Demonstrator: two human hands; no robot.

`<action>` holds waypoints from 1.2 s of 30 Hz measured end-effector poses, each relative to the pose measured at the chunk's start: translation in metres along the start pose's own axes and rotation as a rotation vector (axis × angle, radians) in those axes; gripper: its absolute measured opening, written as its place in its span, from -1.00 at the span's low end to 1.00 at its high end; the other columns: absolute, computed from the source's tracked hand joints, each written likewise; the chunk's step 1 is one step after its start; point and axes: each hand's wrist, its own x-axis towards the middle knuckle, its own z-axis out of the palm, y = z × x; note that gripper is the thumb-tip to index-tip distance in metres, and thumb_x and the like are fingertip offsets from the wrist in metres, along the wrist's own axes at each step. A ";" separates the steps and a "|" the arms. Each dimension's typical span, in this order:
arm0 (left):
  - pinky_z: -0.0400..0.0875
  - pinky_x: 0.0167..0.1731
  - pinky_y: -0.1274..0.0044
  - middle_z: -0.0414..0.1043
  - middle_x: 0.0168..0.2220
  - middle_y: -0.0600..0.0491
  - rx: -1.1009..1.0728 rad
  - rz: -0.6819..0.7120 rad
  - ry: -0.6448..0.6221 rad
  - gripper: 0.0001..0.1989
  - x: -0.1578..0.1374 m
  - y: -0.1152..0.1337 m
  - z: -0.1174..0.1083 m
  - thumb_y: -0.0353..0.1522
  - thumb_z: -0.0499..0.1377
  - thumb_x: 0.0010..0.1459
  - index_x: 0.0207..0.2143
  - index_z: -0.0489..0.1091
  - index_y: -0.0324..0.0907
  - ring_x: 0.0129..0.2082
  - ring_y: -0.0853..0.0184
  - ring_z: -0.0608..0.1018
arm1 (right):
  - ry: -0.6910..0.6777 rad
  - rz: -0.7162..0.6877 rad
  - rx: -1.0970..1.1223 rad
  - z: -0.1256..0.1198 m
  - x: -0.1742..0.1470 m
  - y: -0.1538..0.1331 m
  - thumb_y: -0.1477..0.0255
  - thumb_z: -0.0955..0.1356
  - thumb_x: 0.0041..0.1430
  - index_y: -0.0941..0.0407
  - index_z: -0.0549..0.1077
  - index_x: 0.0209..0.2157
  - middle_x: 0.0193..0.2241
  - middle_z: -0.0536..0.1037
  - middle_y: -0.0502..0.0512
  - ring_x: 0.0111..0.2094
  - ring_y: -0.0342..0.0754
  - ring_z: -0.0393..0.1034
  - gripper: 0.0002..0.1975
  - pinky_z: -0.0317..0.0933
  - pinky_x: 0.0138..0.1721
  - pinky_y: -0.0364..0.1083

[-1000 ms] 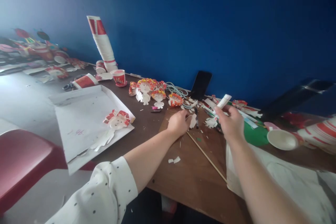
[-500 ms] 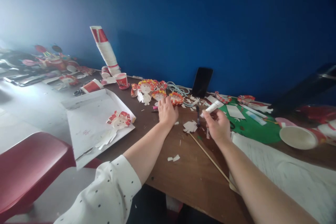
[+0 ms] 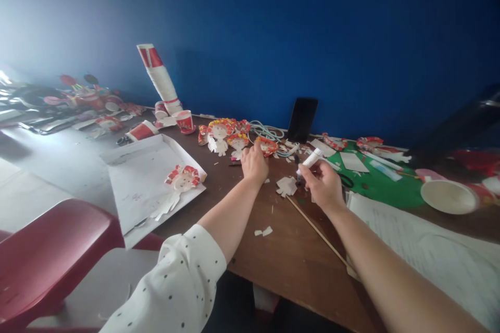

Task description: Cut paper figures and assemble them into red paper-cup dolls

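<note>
A white glue stick [image 3: 312,159] is gripped between the thumb and fingers of my right hand [image 3: 325,184], its far end tilted up to the right. My left hand [image 3: 255,164] rests on the table with bent fingers, up against an orange-ringed paper figure [image 3: 268,146]; its fingertips and whatever they pinch are hidden. Left of it lie more paper figures [image 3: 220,132] with red, orange and yellow rings. Between my hands is a white paper cut-out [image 3: 287,186], with a thin wooden stick [image 3: 318,232] running from it toward me.
A black phone [image 3: 302,118] leans on the blue wall beside a coiled pale cable [image 3: 265,131]. At left are a white box lid [image 3: 135,192] holding a figure, a leaning cup stack [image 3: 162,80] and a red chair [image 3: 66,250]. Papers [image 3: 414,250] and a paper bowl [image 3: 449,197] lie right.
The view has shifted slightly. My right hand still has the glue stick, now turned a bit more upright. My left hand stays by the orange-ringed figure.
</note>
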 end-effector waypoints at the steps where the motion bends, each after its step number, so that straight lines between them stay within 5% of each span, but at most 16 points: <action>1: 0.18 0.01 0.34 0.42 -0.08 -0.06 -0.013 0.011 0.004 -0.56 0.000 0.000 0.000 -0.39 0.06 0.11 0.08 0.19 -0.17 -0.01 0.15 0.34 | -0.003 0.015 0.013 0.000 0.000 -0.001 0.06 0.38 0.00 0.13 0.40 -0.34 -0.44 0.55 0.10 -0.52 -0.06 0.39 -0.60 0.24 -0.48 -0.11; 6: 0.18 0.02 0.39 0.40 -0.09 -0.04 -0.058 0.078 0.011 -0.72 0.000 0.001 0.002 -0.37 0.07 0.13 -0.07 0.33 -0.16 -0.04 0.20 0.35 | -0.042 0.029 0.029 -0.001 0.002 -0.001 0.10 0.39 0.00 0.14 0.42 -0.36 -0.45 0.55 0.09 -0.45 -0.04 0.40 -0.63 0.25 -0.38 -0.10; 14: 0.18 0.04 0.38 0.30 0.07 -0.10 -0.026 0.096 -0.053 -0.44 -0.001 0.002 0.007 -0.29 0.17 0.06 0.13 0.19 -0.15 0.04 0.14 0.31 | -0.090 0.088 0.098 0.000 0.004 0.004 0.16 0.40 0.00 0.12 0.38 -0.36 -0.53 0.46 -0.01 -0.53 -0.11 0.29 -0.68 0.18 -0.45 -0.12; 21: 0.22 -0.01 0.38 0.46 -0.11 -0.05 -0.015 0.102 -0.102 -0.74 0.002 0.003 0.007 -0.32 0.05 0.16 -0.11 0.37 -0.16 -0.07 0.18 0.40 | -0.111 0.153 0.171 0.003 0.002 0.003 0.20 0.41 -0.04 0.10 0.34 -0.34 -0.55 0.42 -0.06 -0.61 -0.15 0.22 -0.69 0.13 -0.57 -0.14; 29: 0.28 -0.05 0.46 0.47 -0.17 0.02 -0.219 0.266 0.035 -0.78 -0.014 0.013 0.000 -0.38 0.06 0.14 -0.15 0.36 -0.17 -0.13 0.28 0.43 | -0.070 0.296 0.384 0.007 0.005 0.002 0.39 0.33 -0.11 0.05 0.31 -0.41 -0.51 0.50 0.01 -0.54 -0.06 0.34 -0.86 0.20 -0.57 -0.11; 36: 0.28 -0.01 0.50 0.47 -0.13 0.01 -0.356 0.390 0.057 -0.77 -0.034 0.026 -0.007 -0.37 0.00 0.21 -0.10 0.33 -0.17 -0.10 0.33 0.44 | -0.088 0.405 0.592 0.013 0.002 -0.012 0.38 0.41 -0.15 0.10 0.35 -0.46 -0.66 0.34 -0.10 -0.70 -0.25 0.00 -0.82 -0.17 -0.72 -0.22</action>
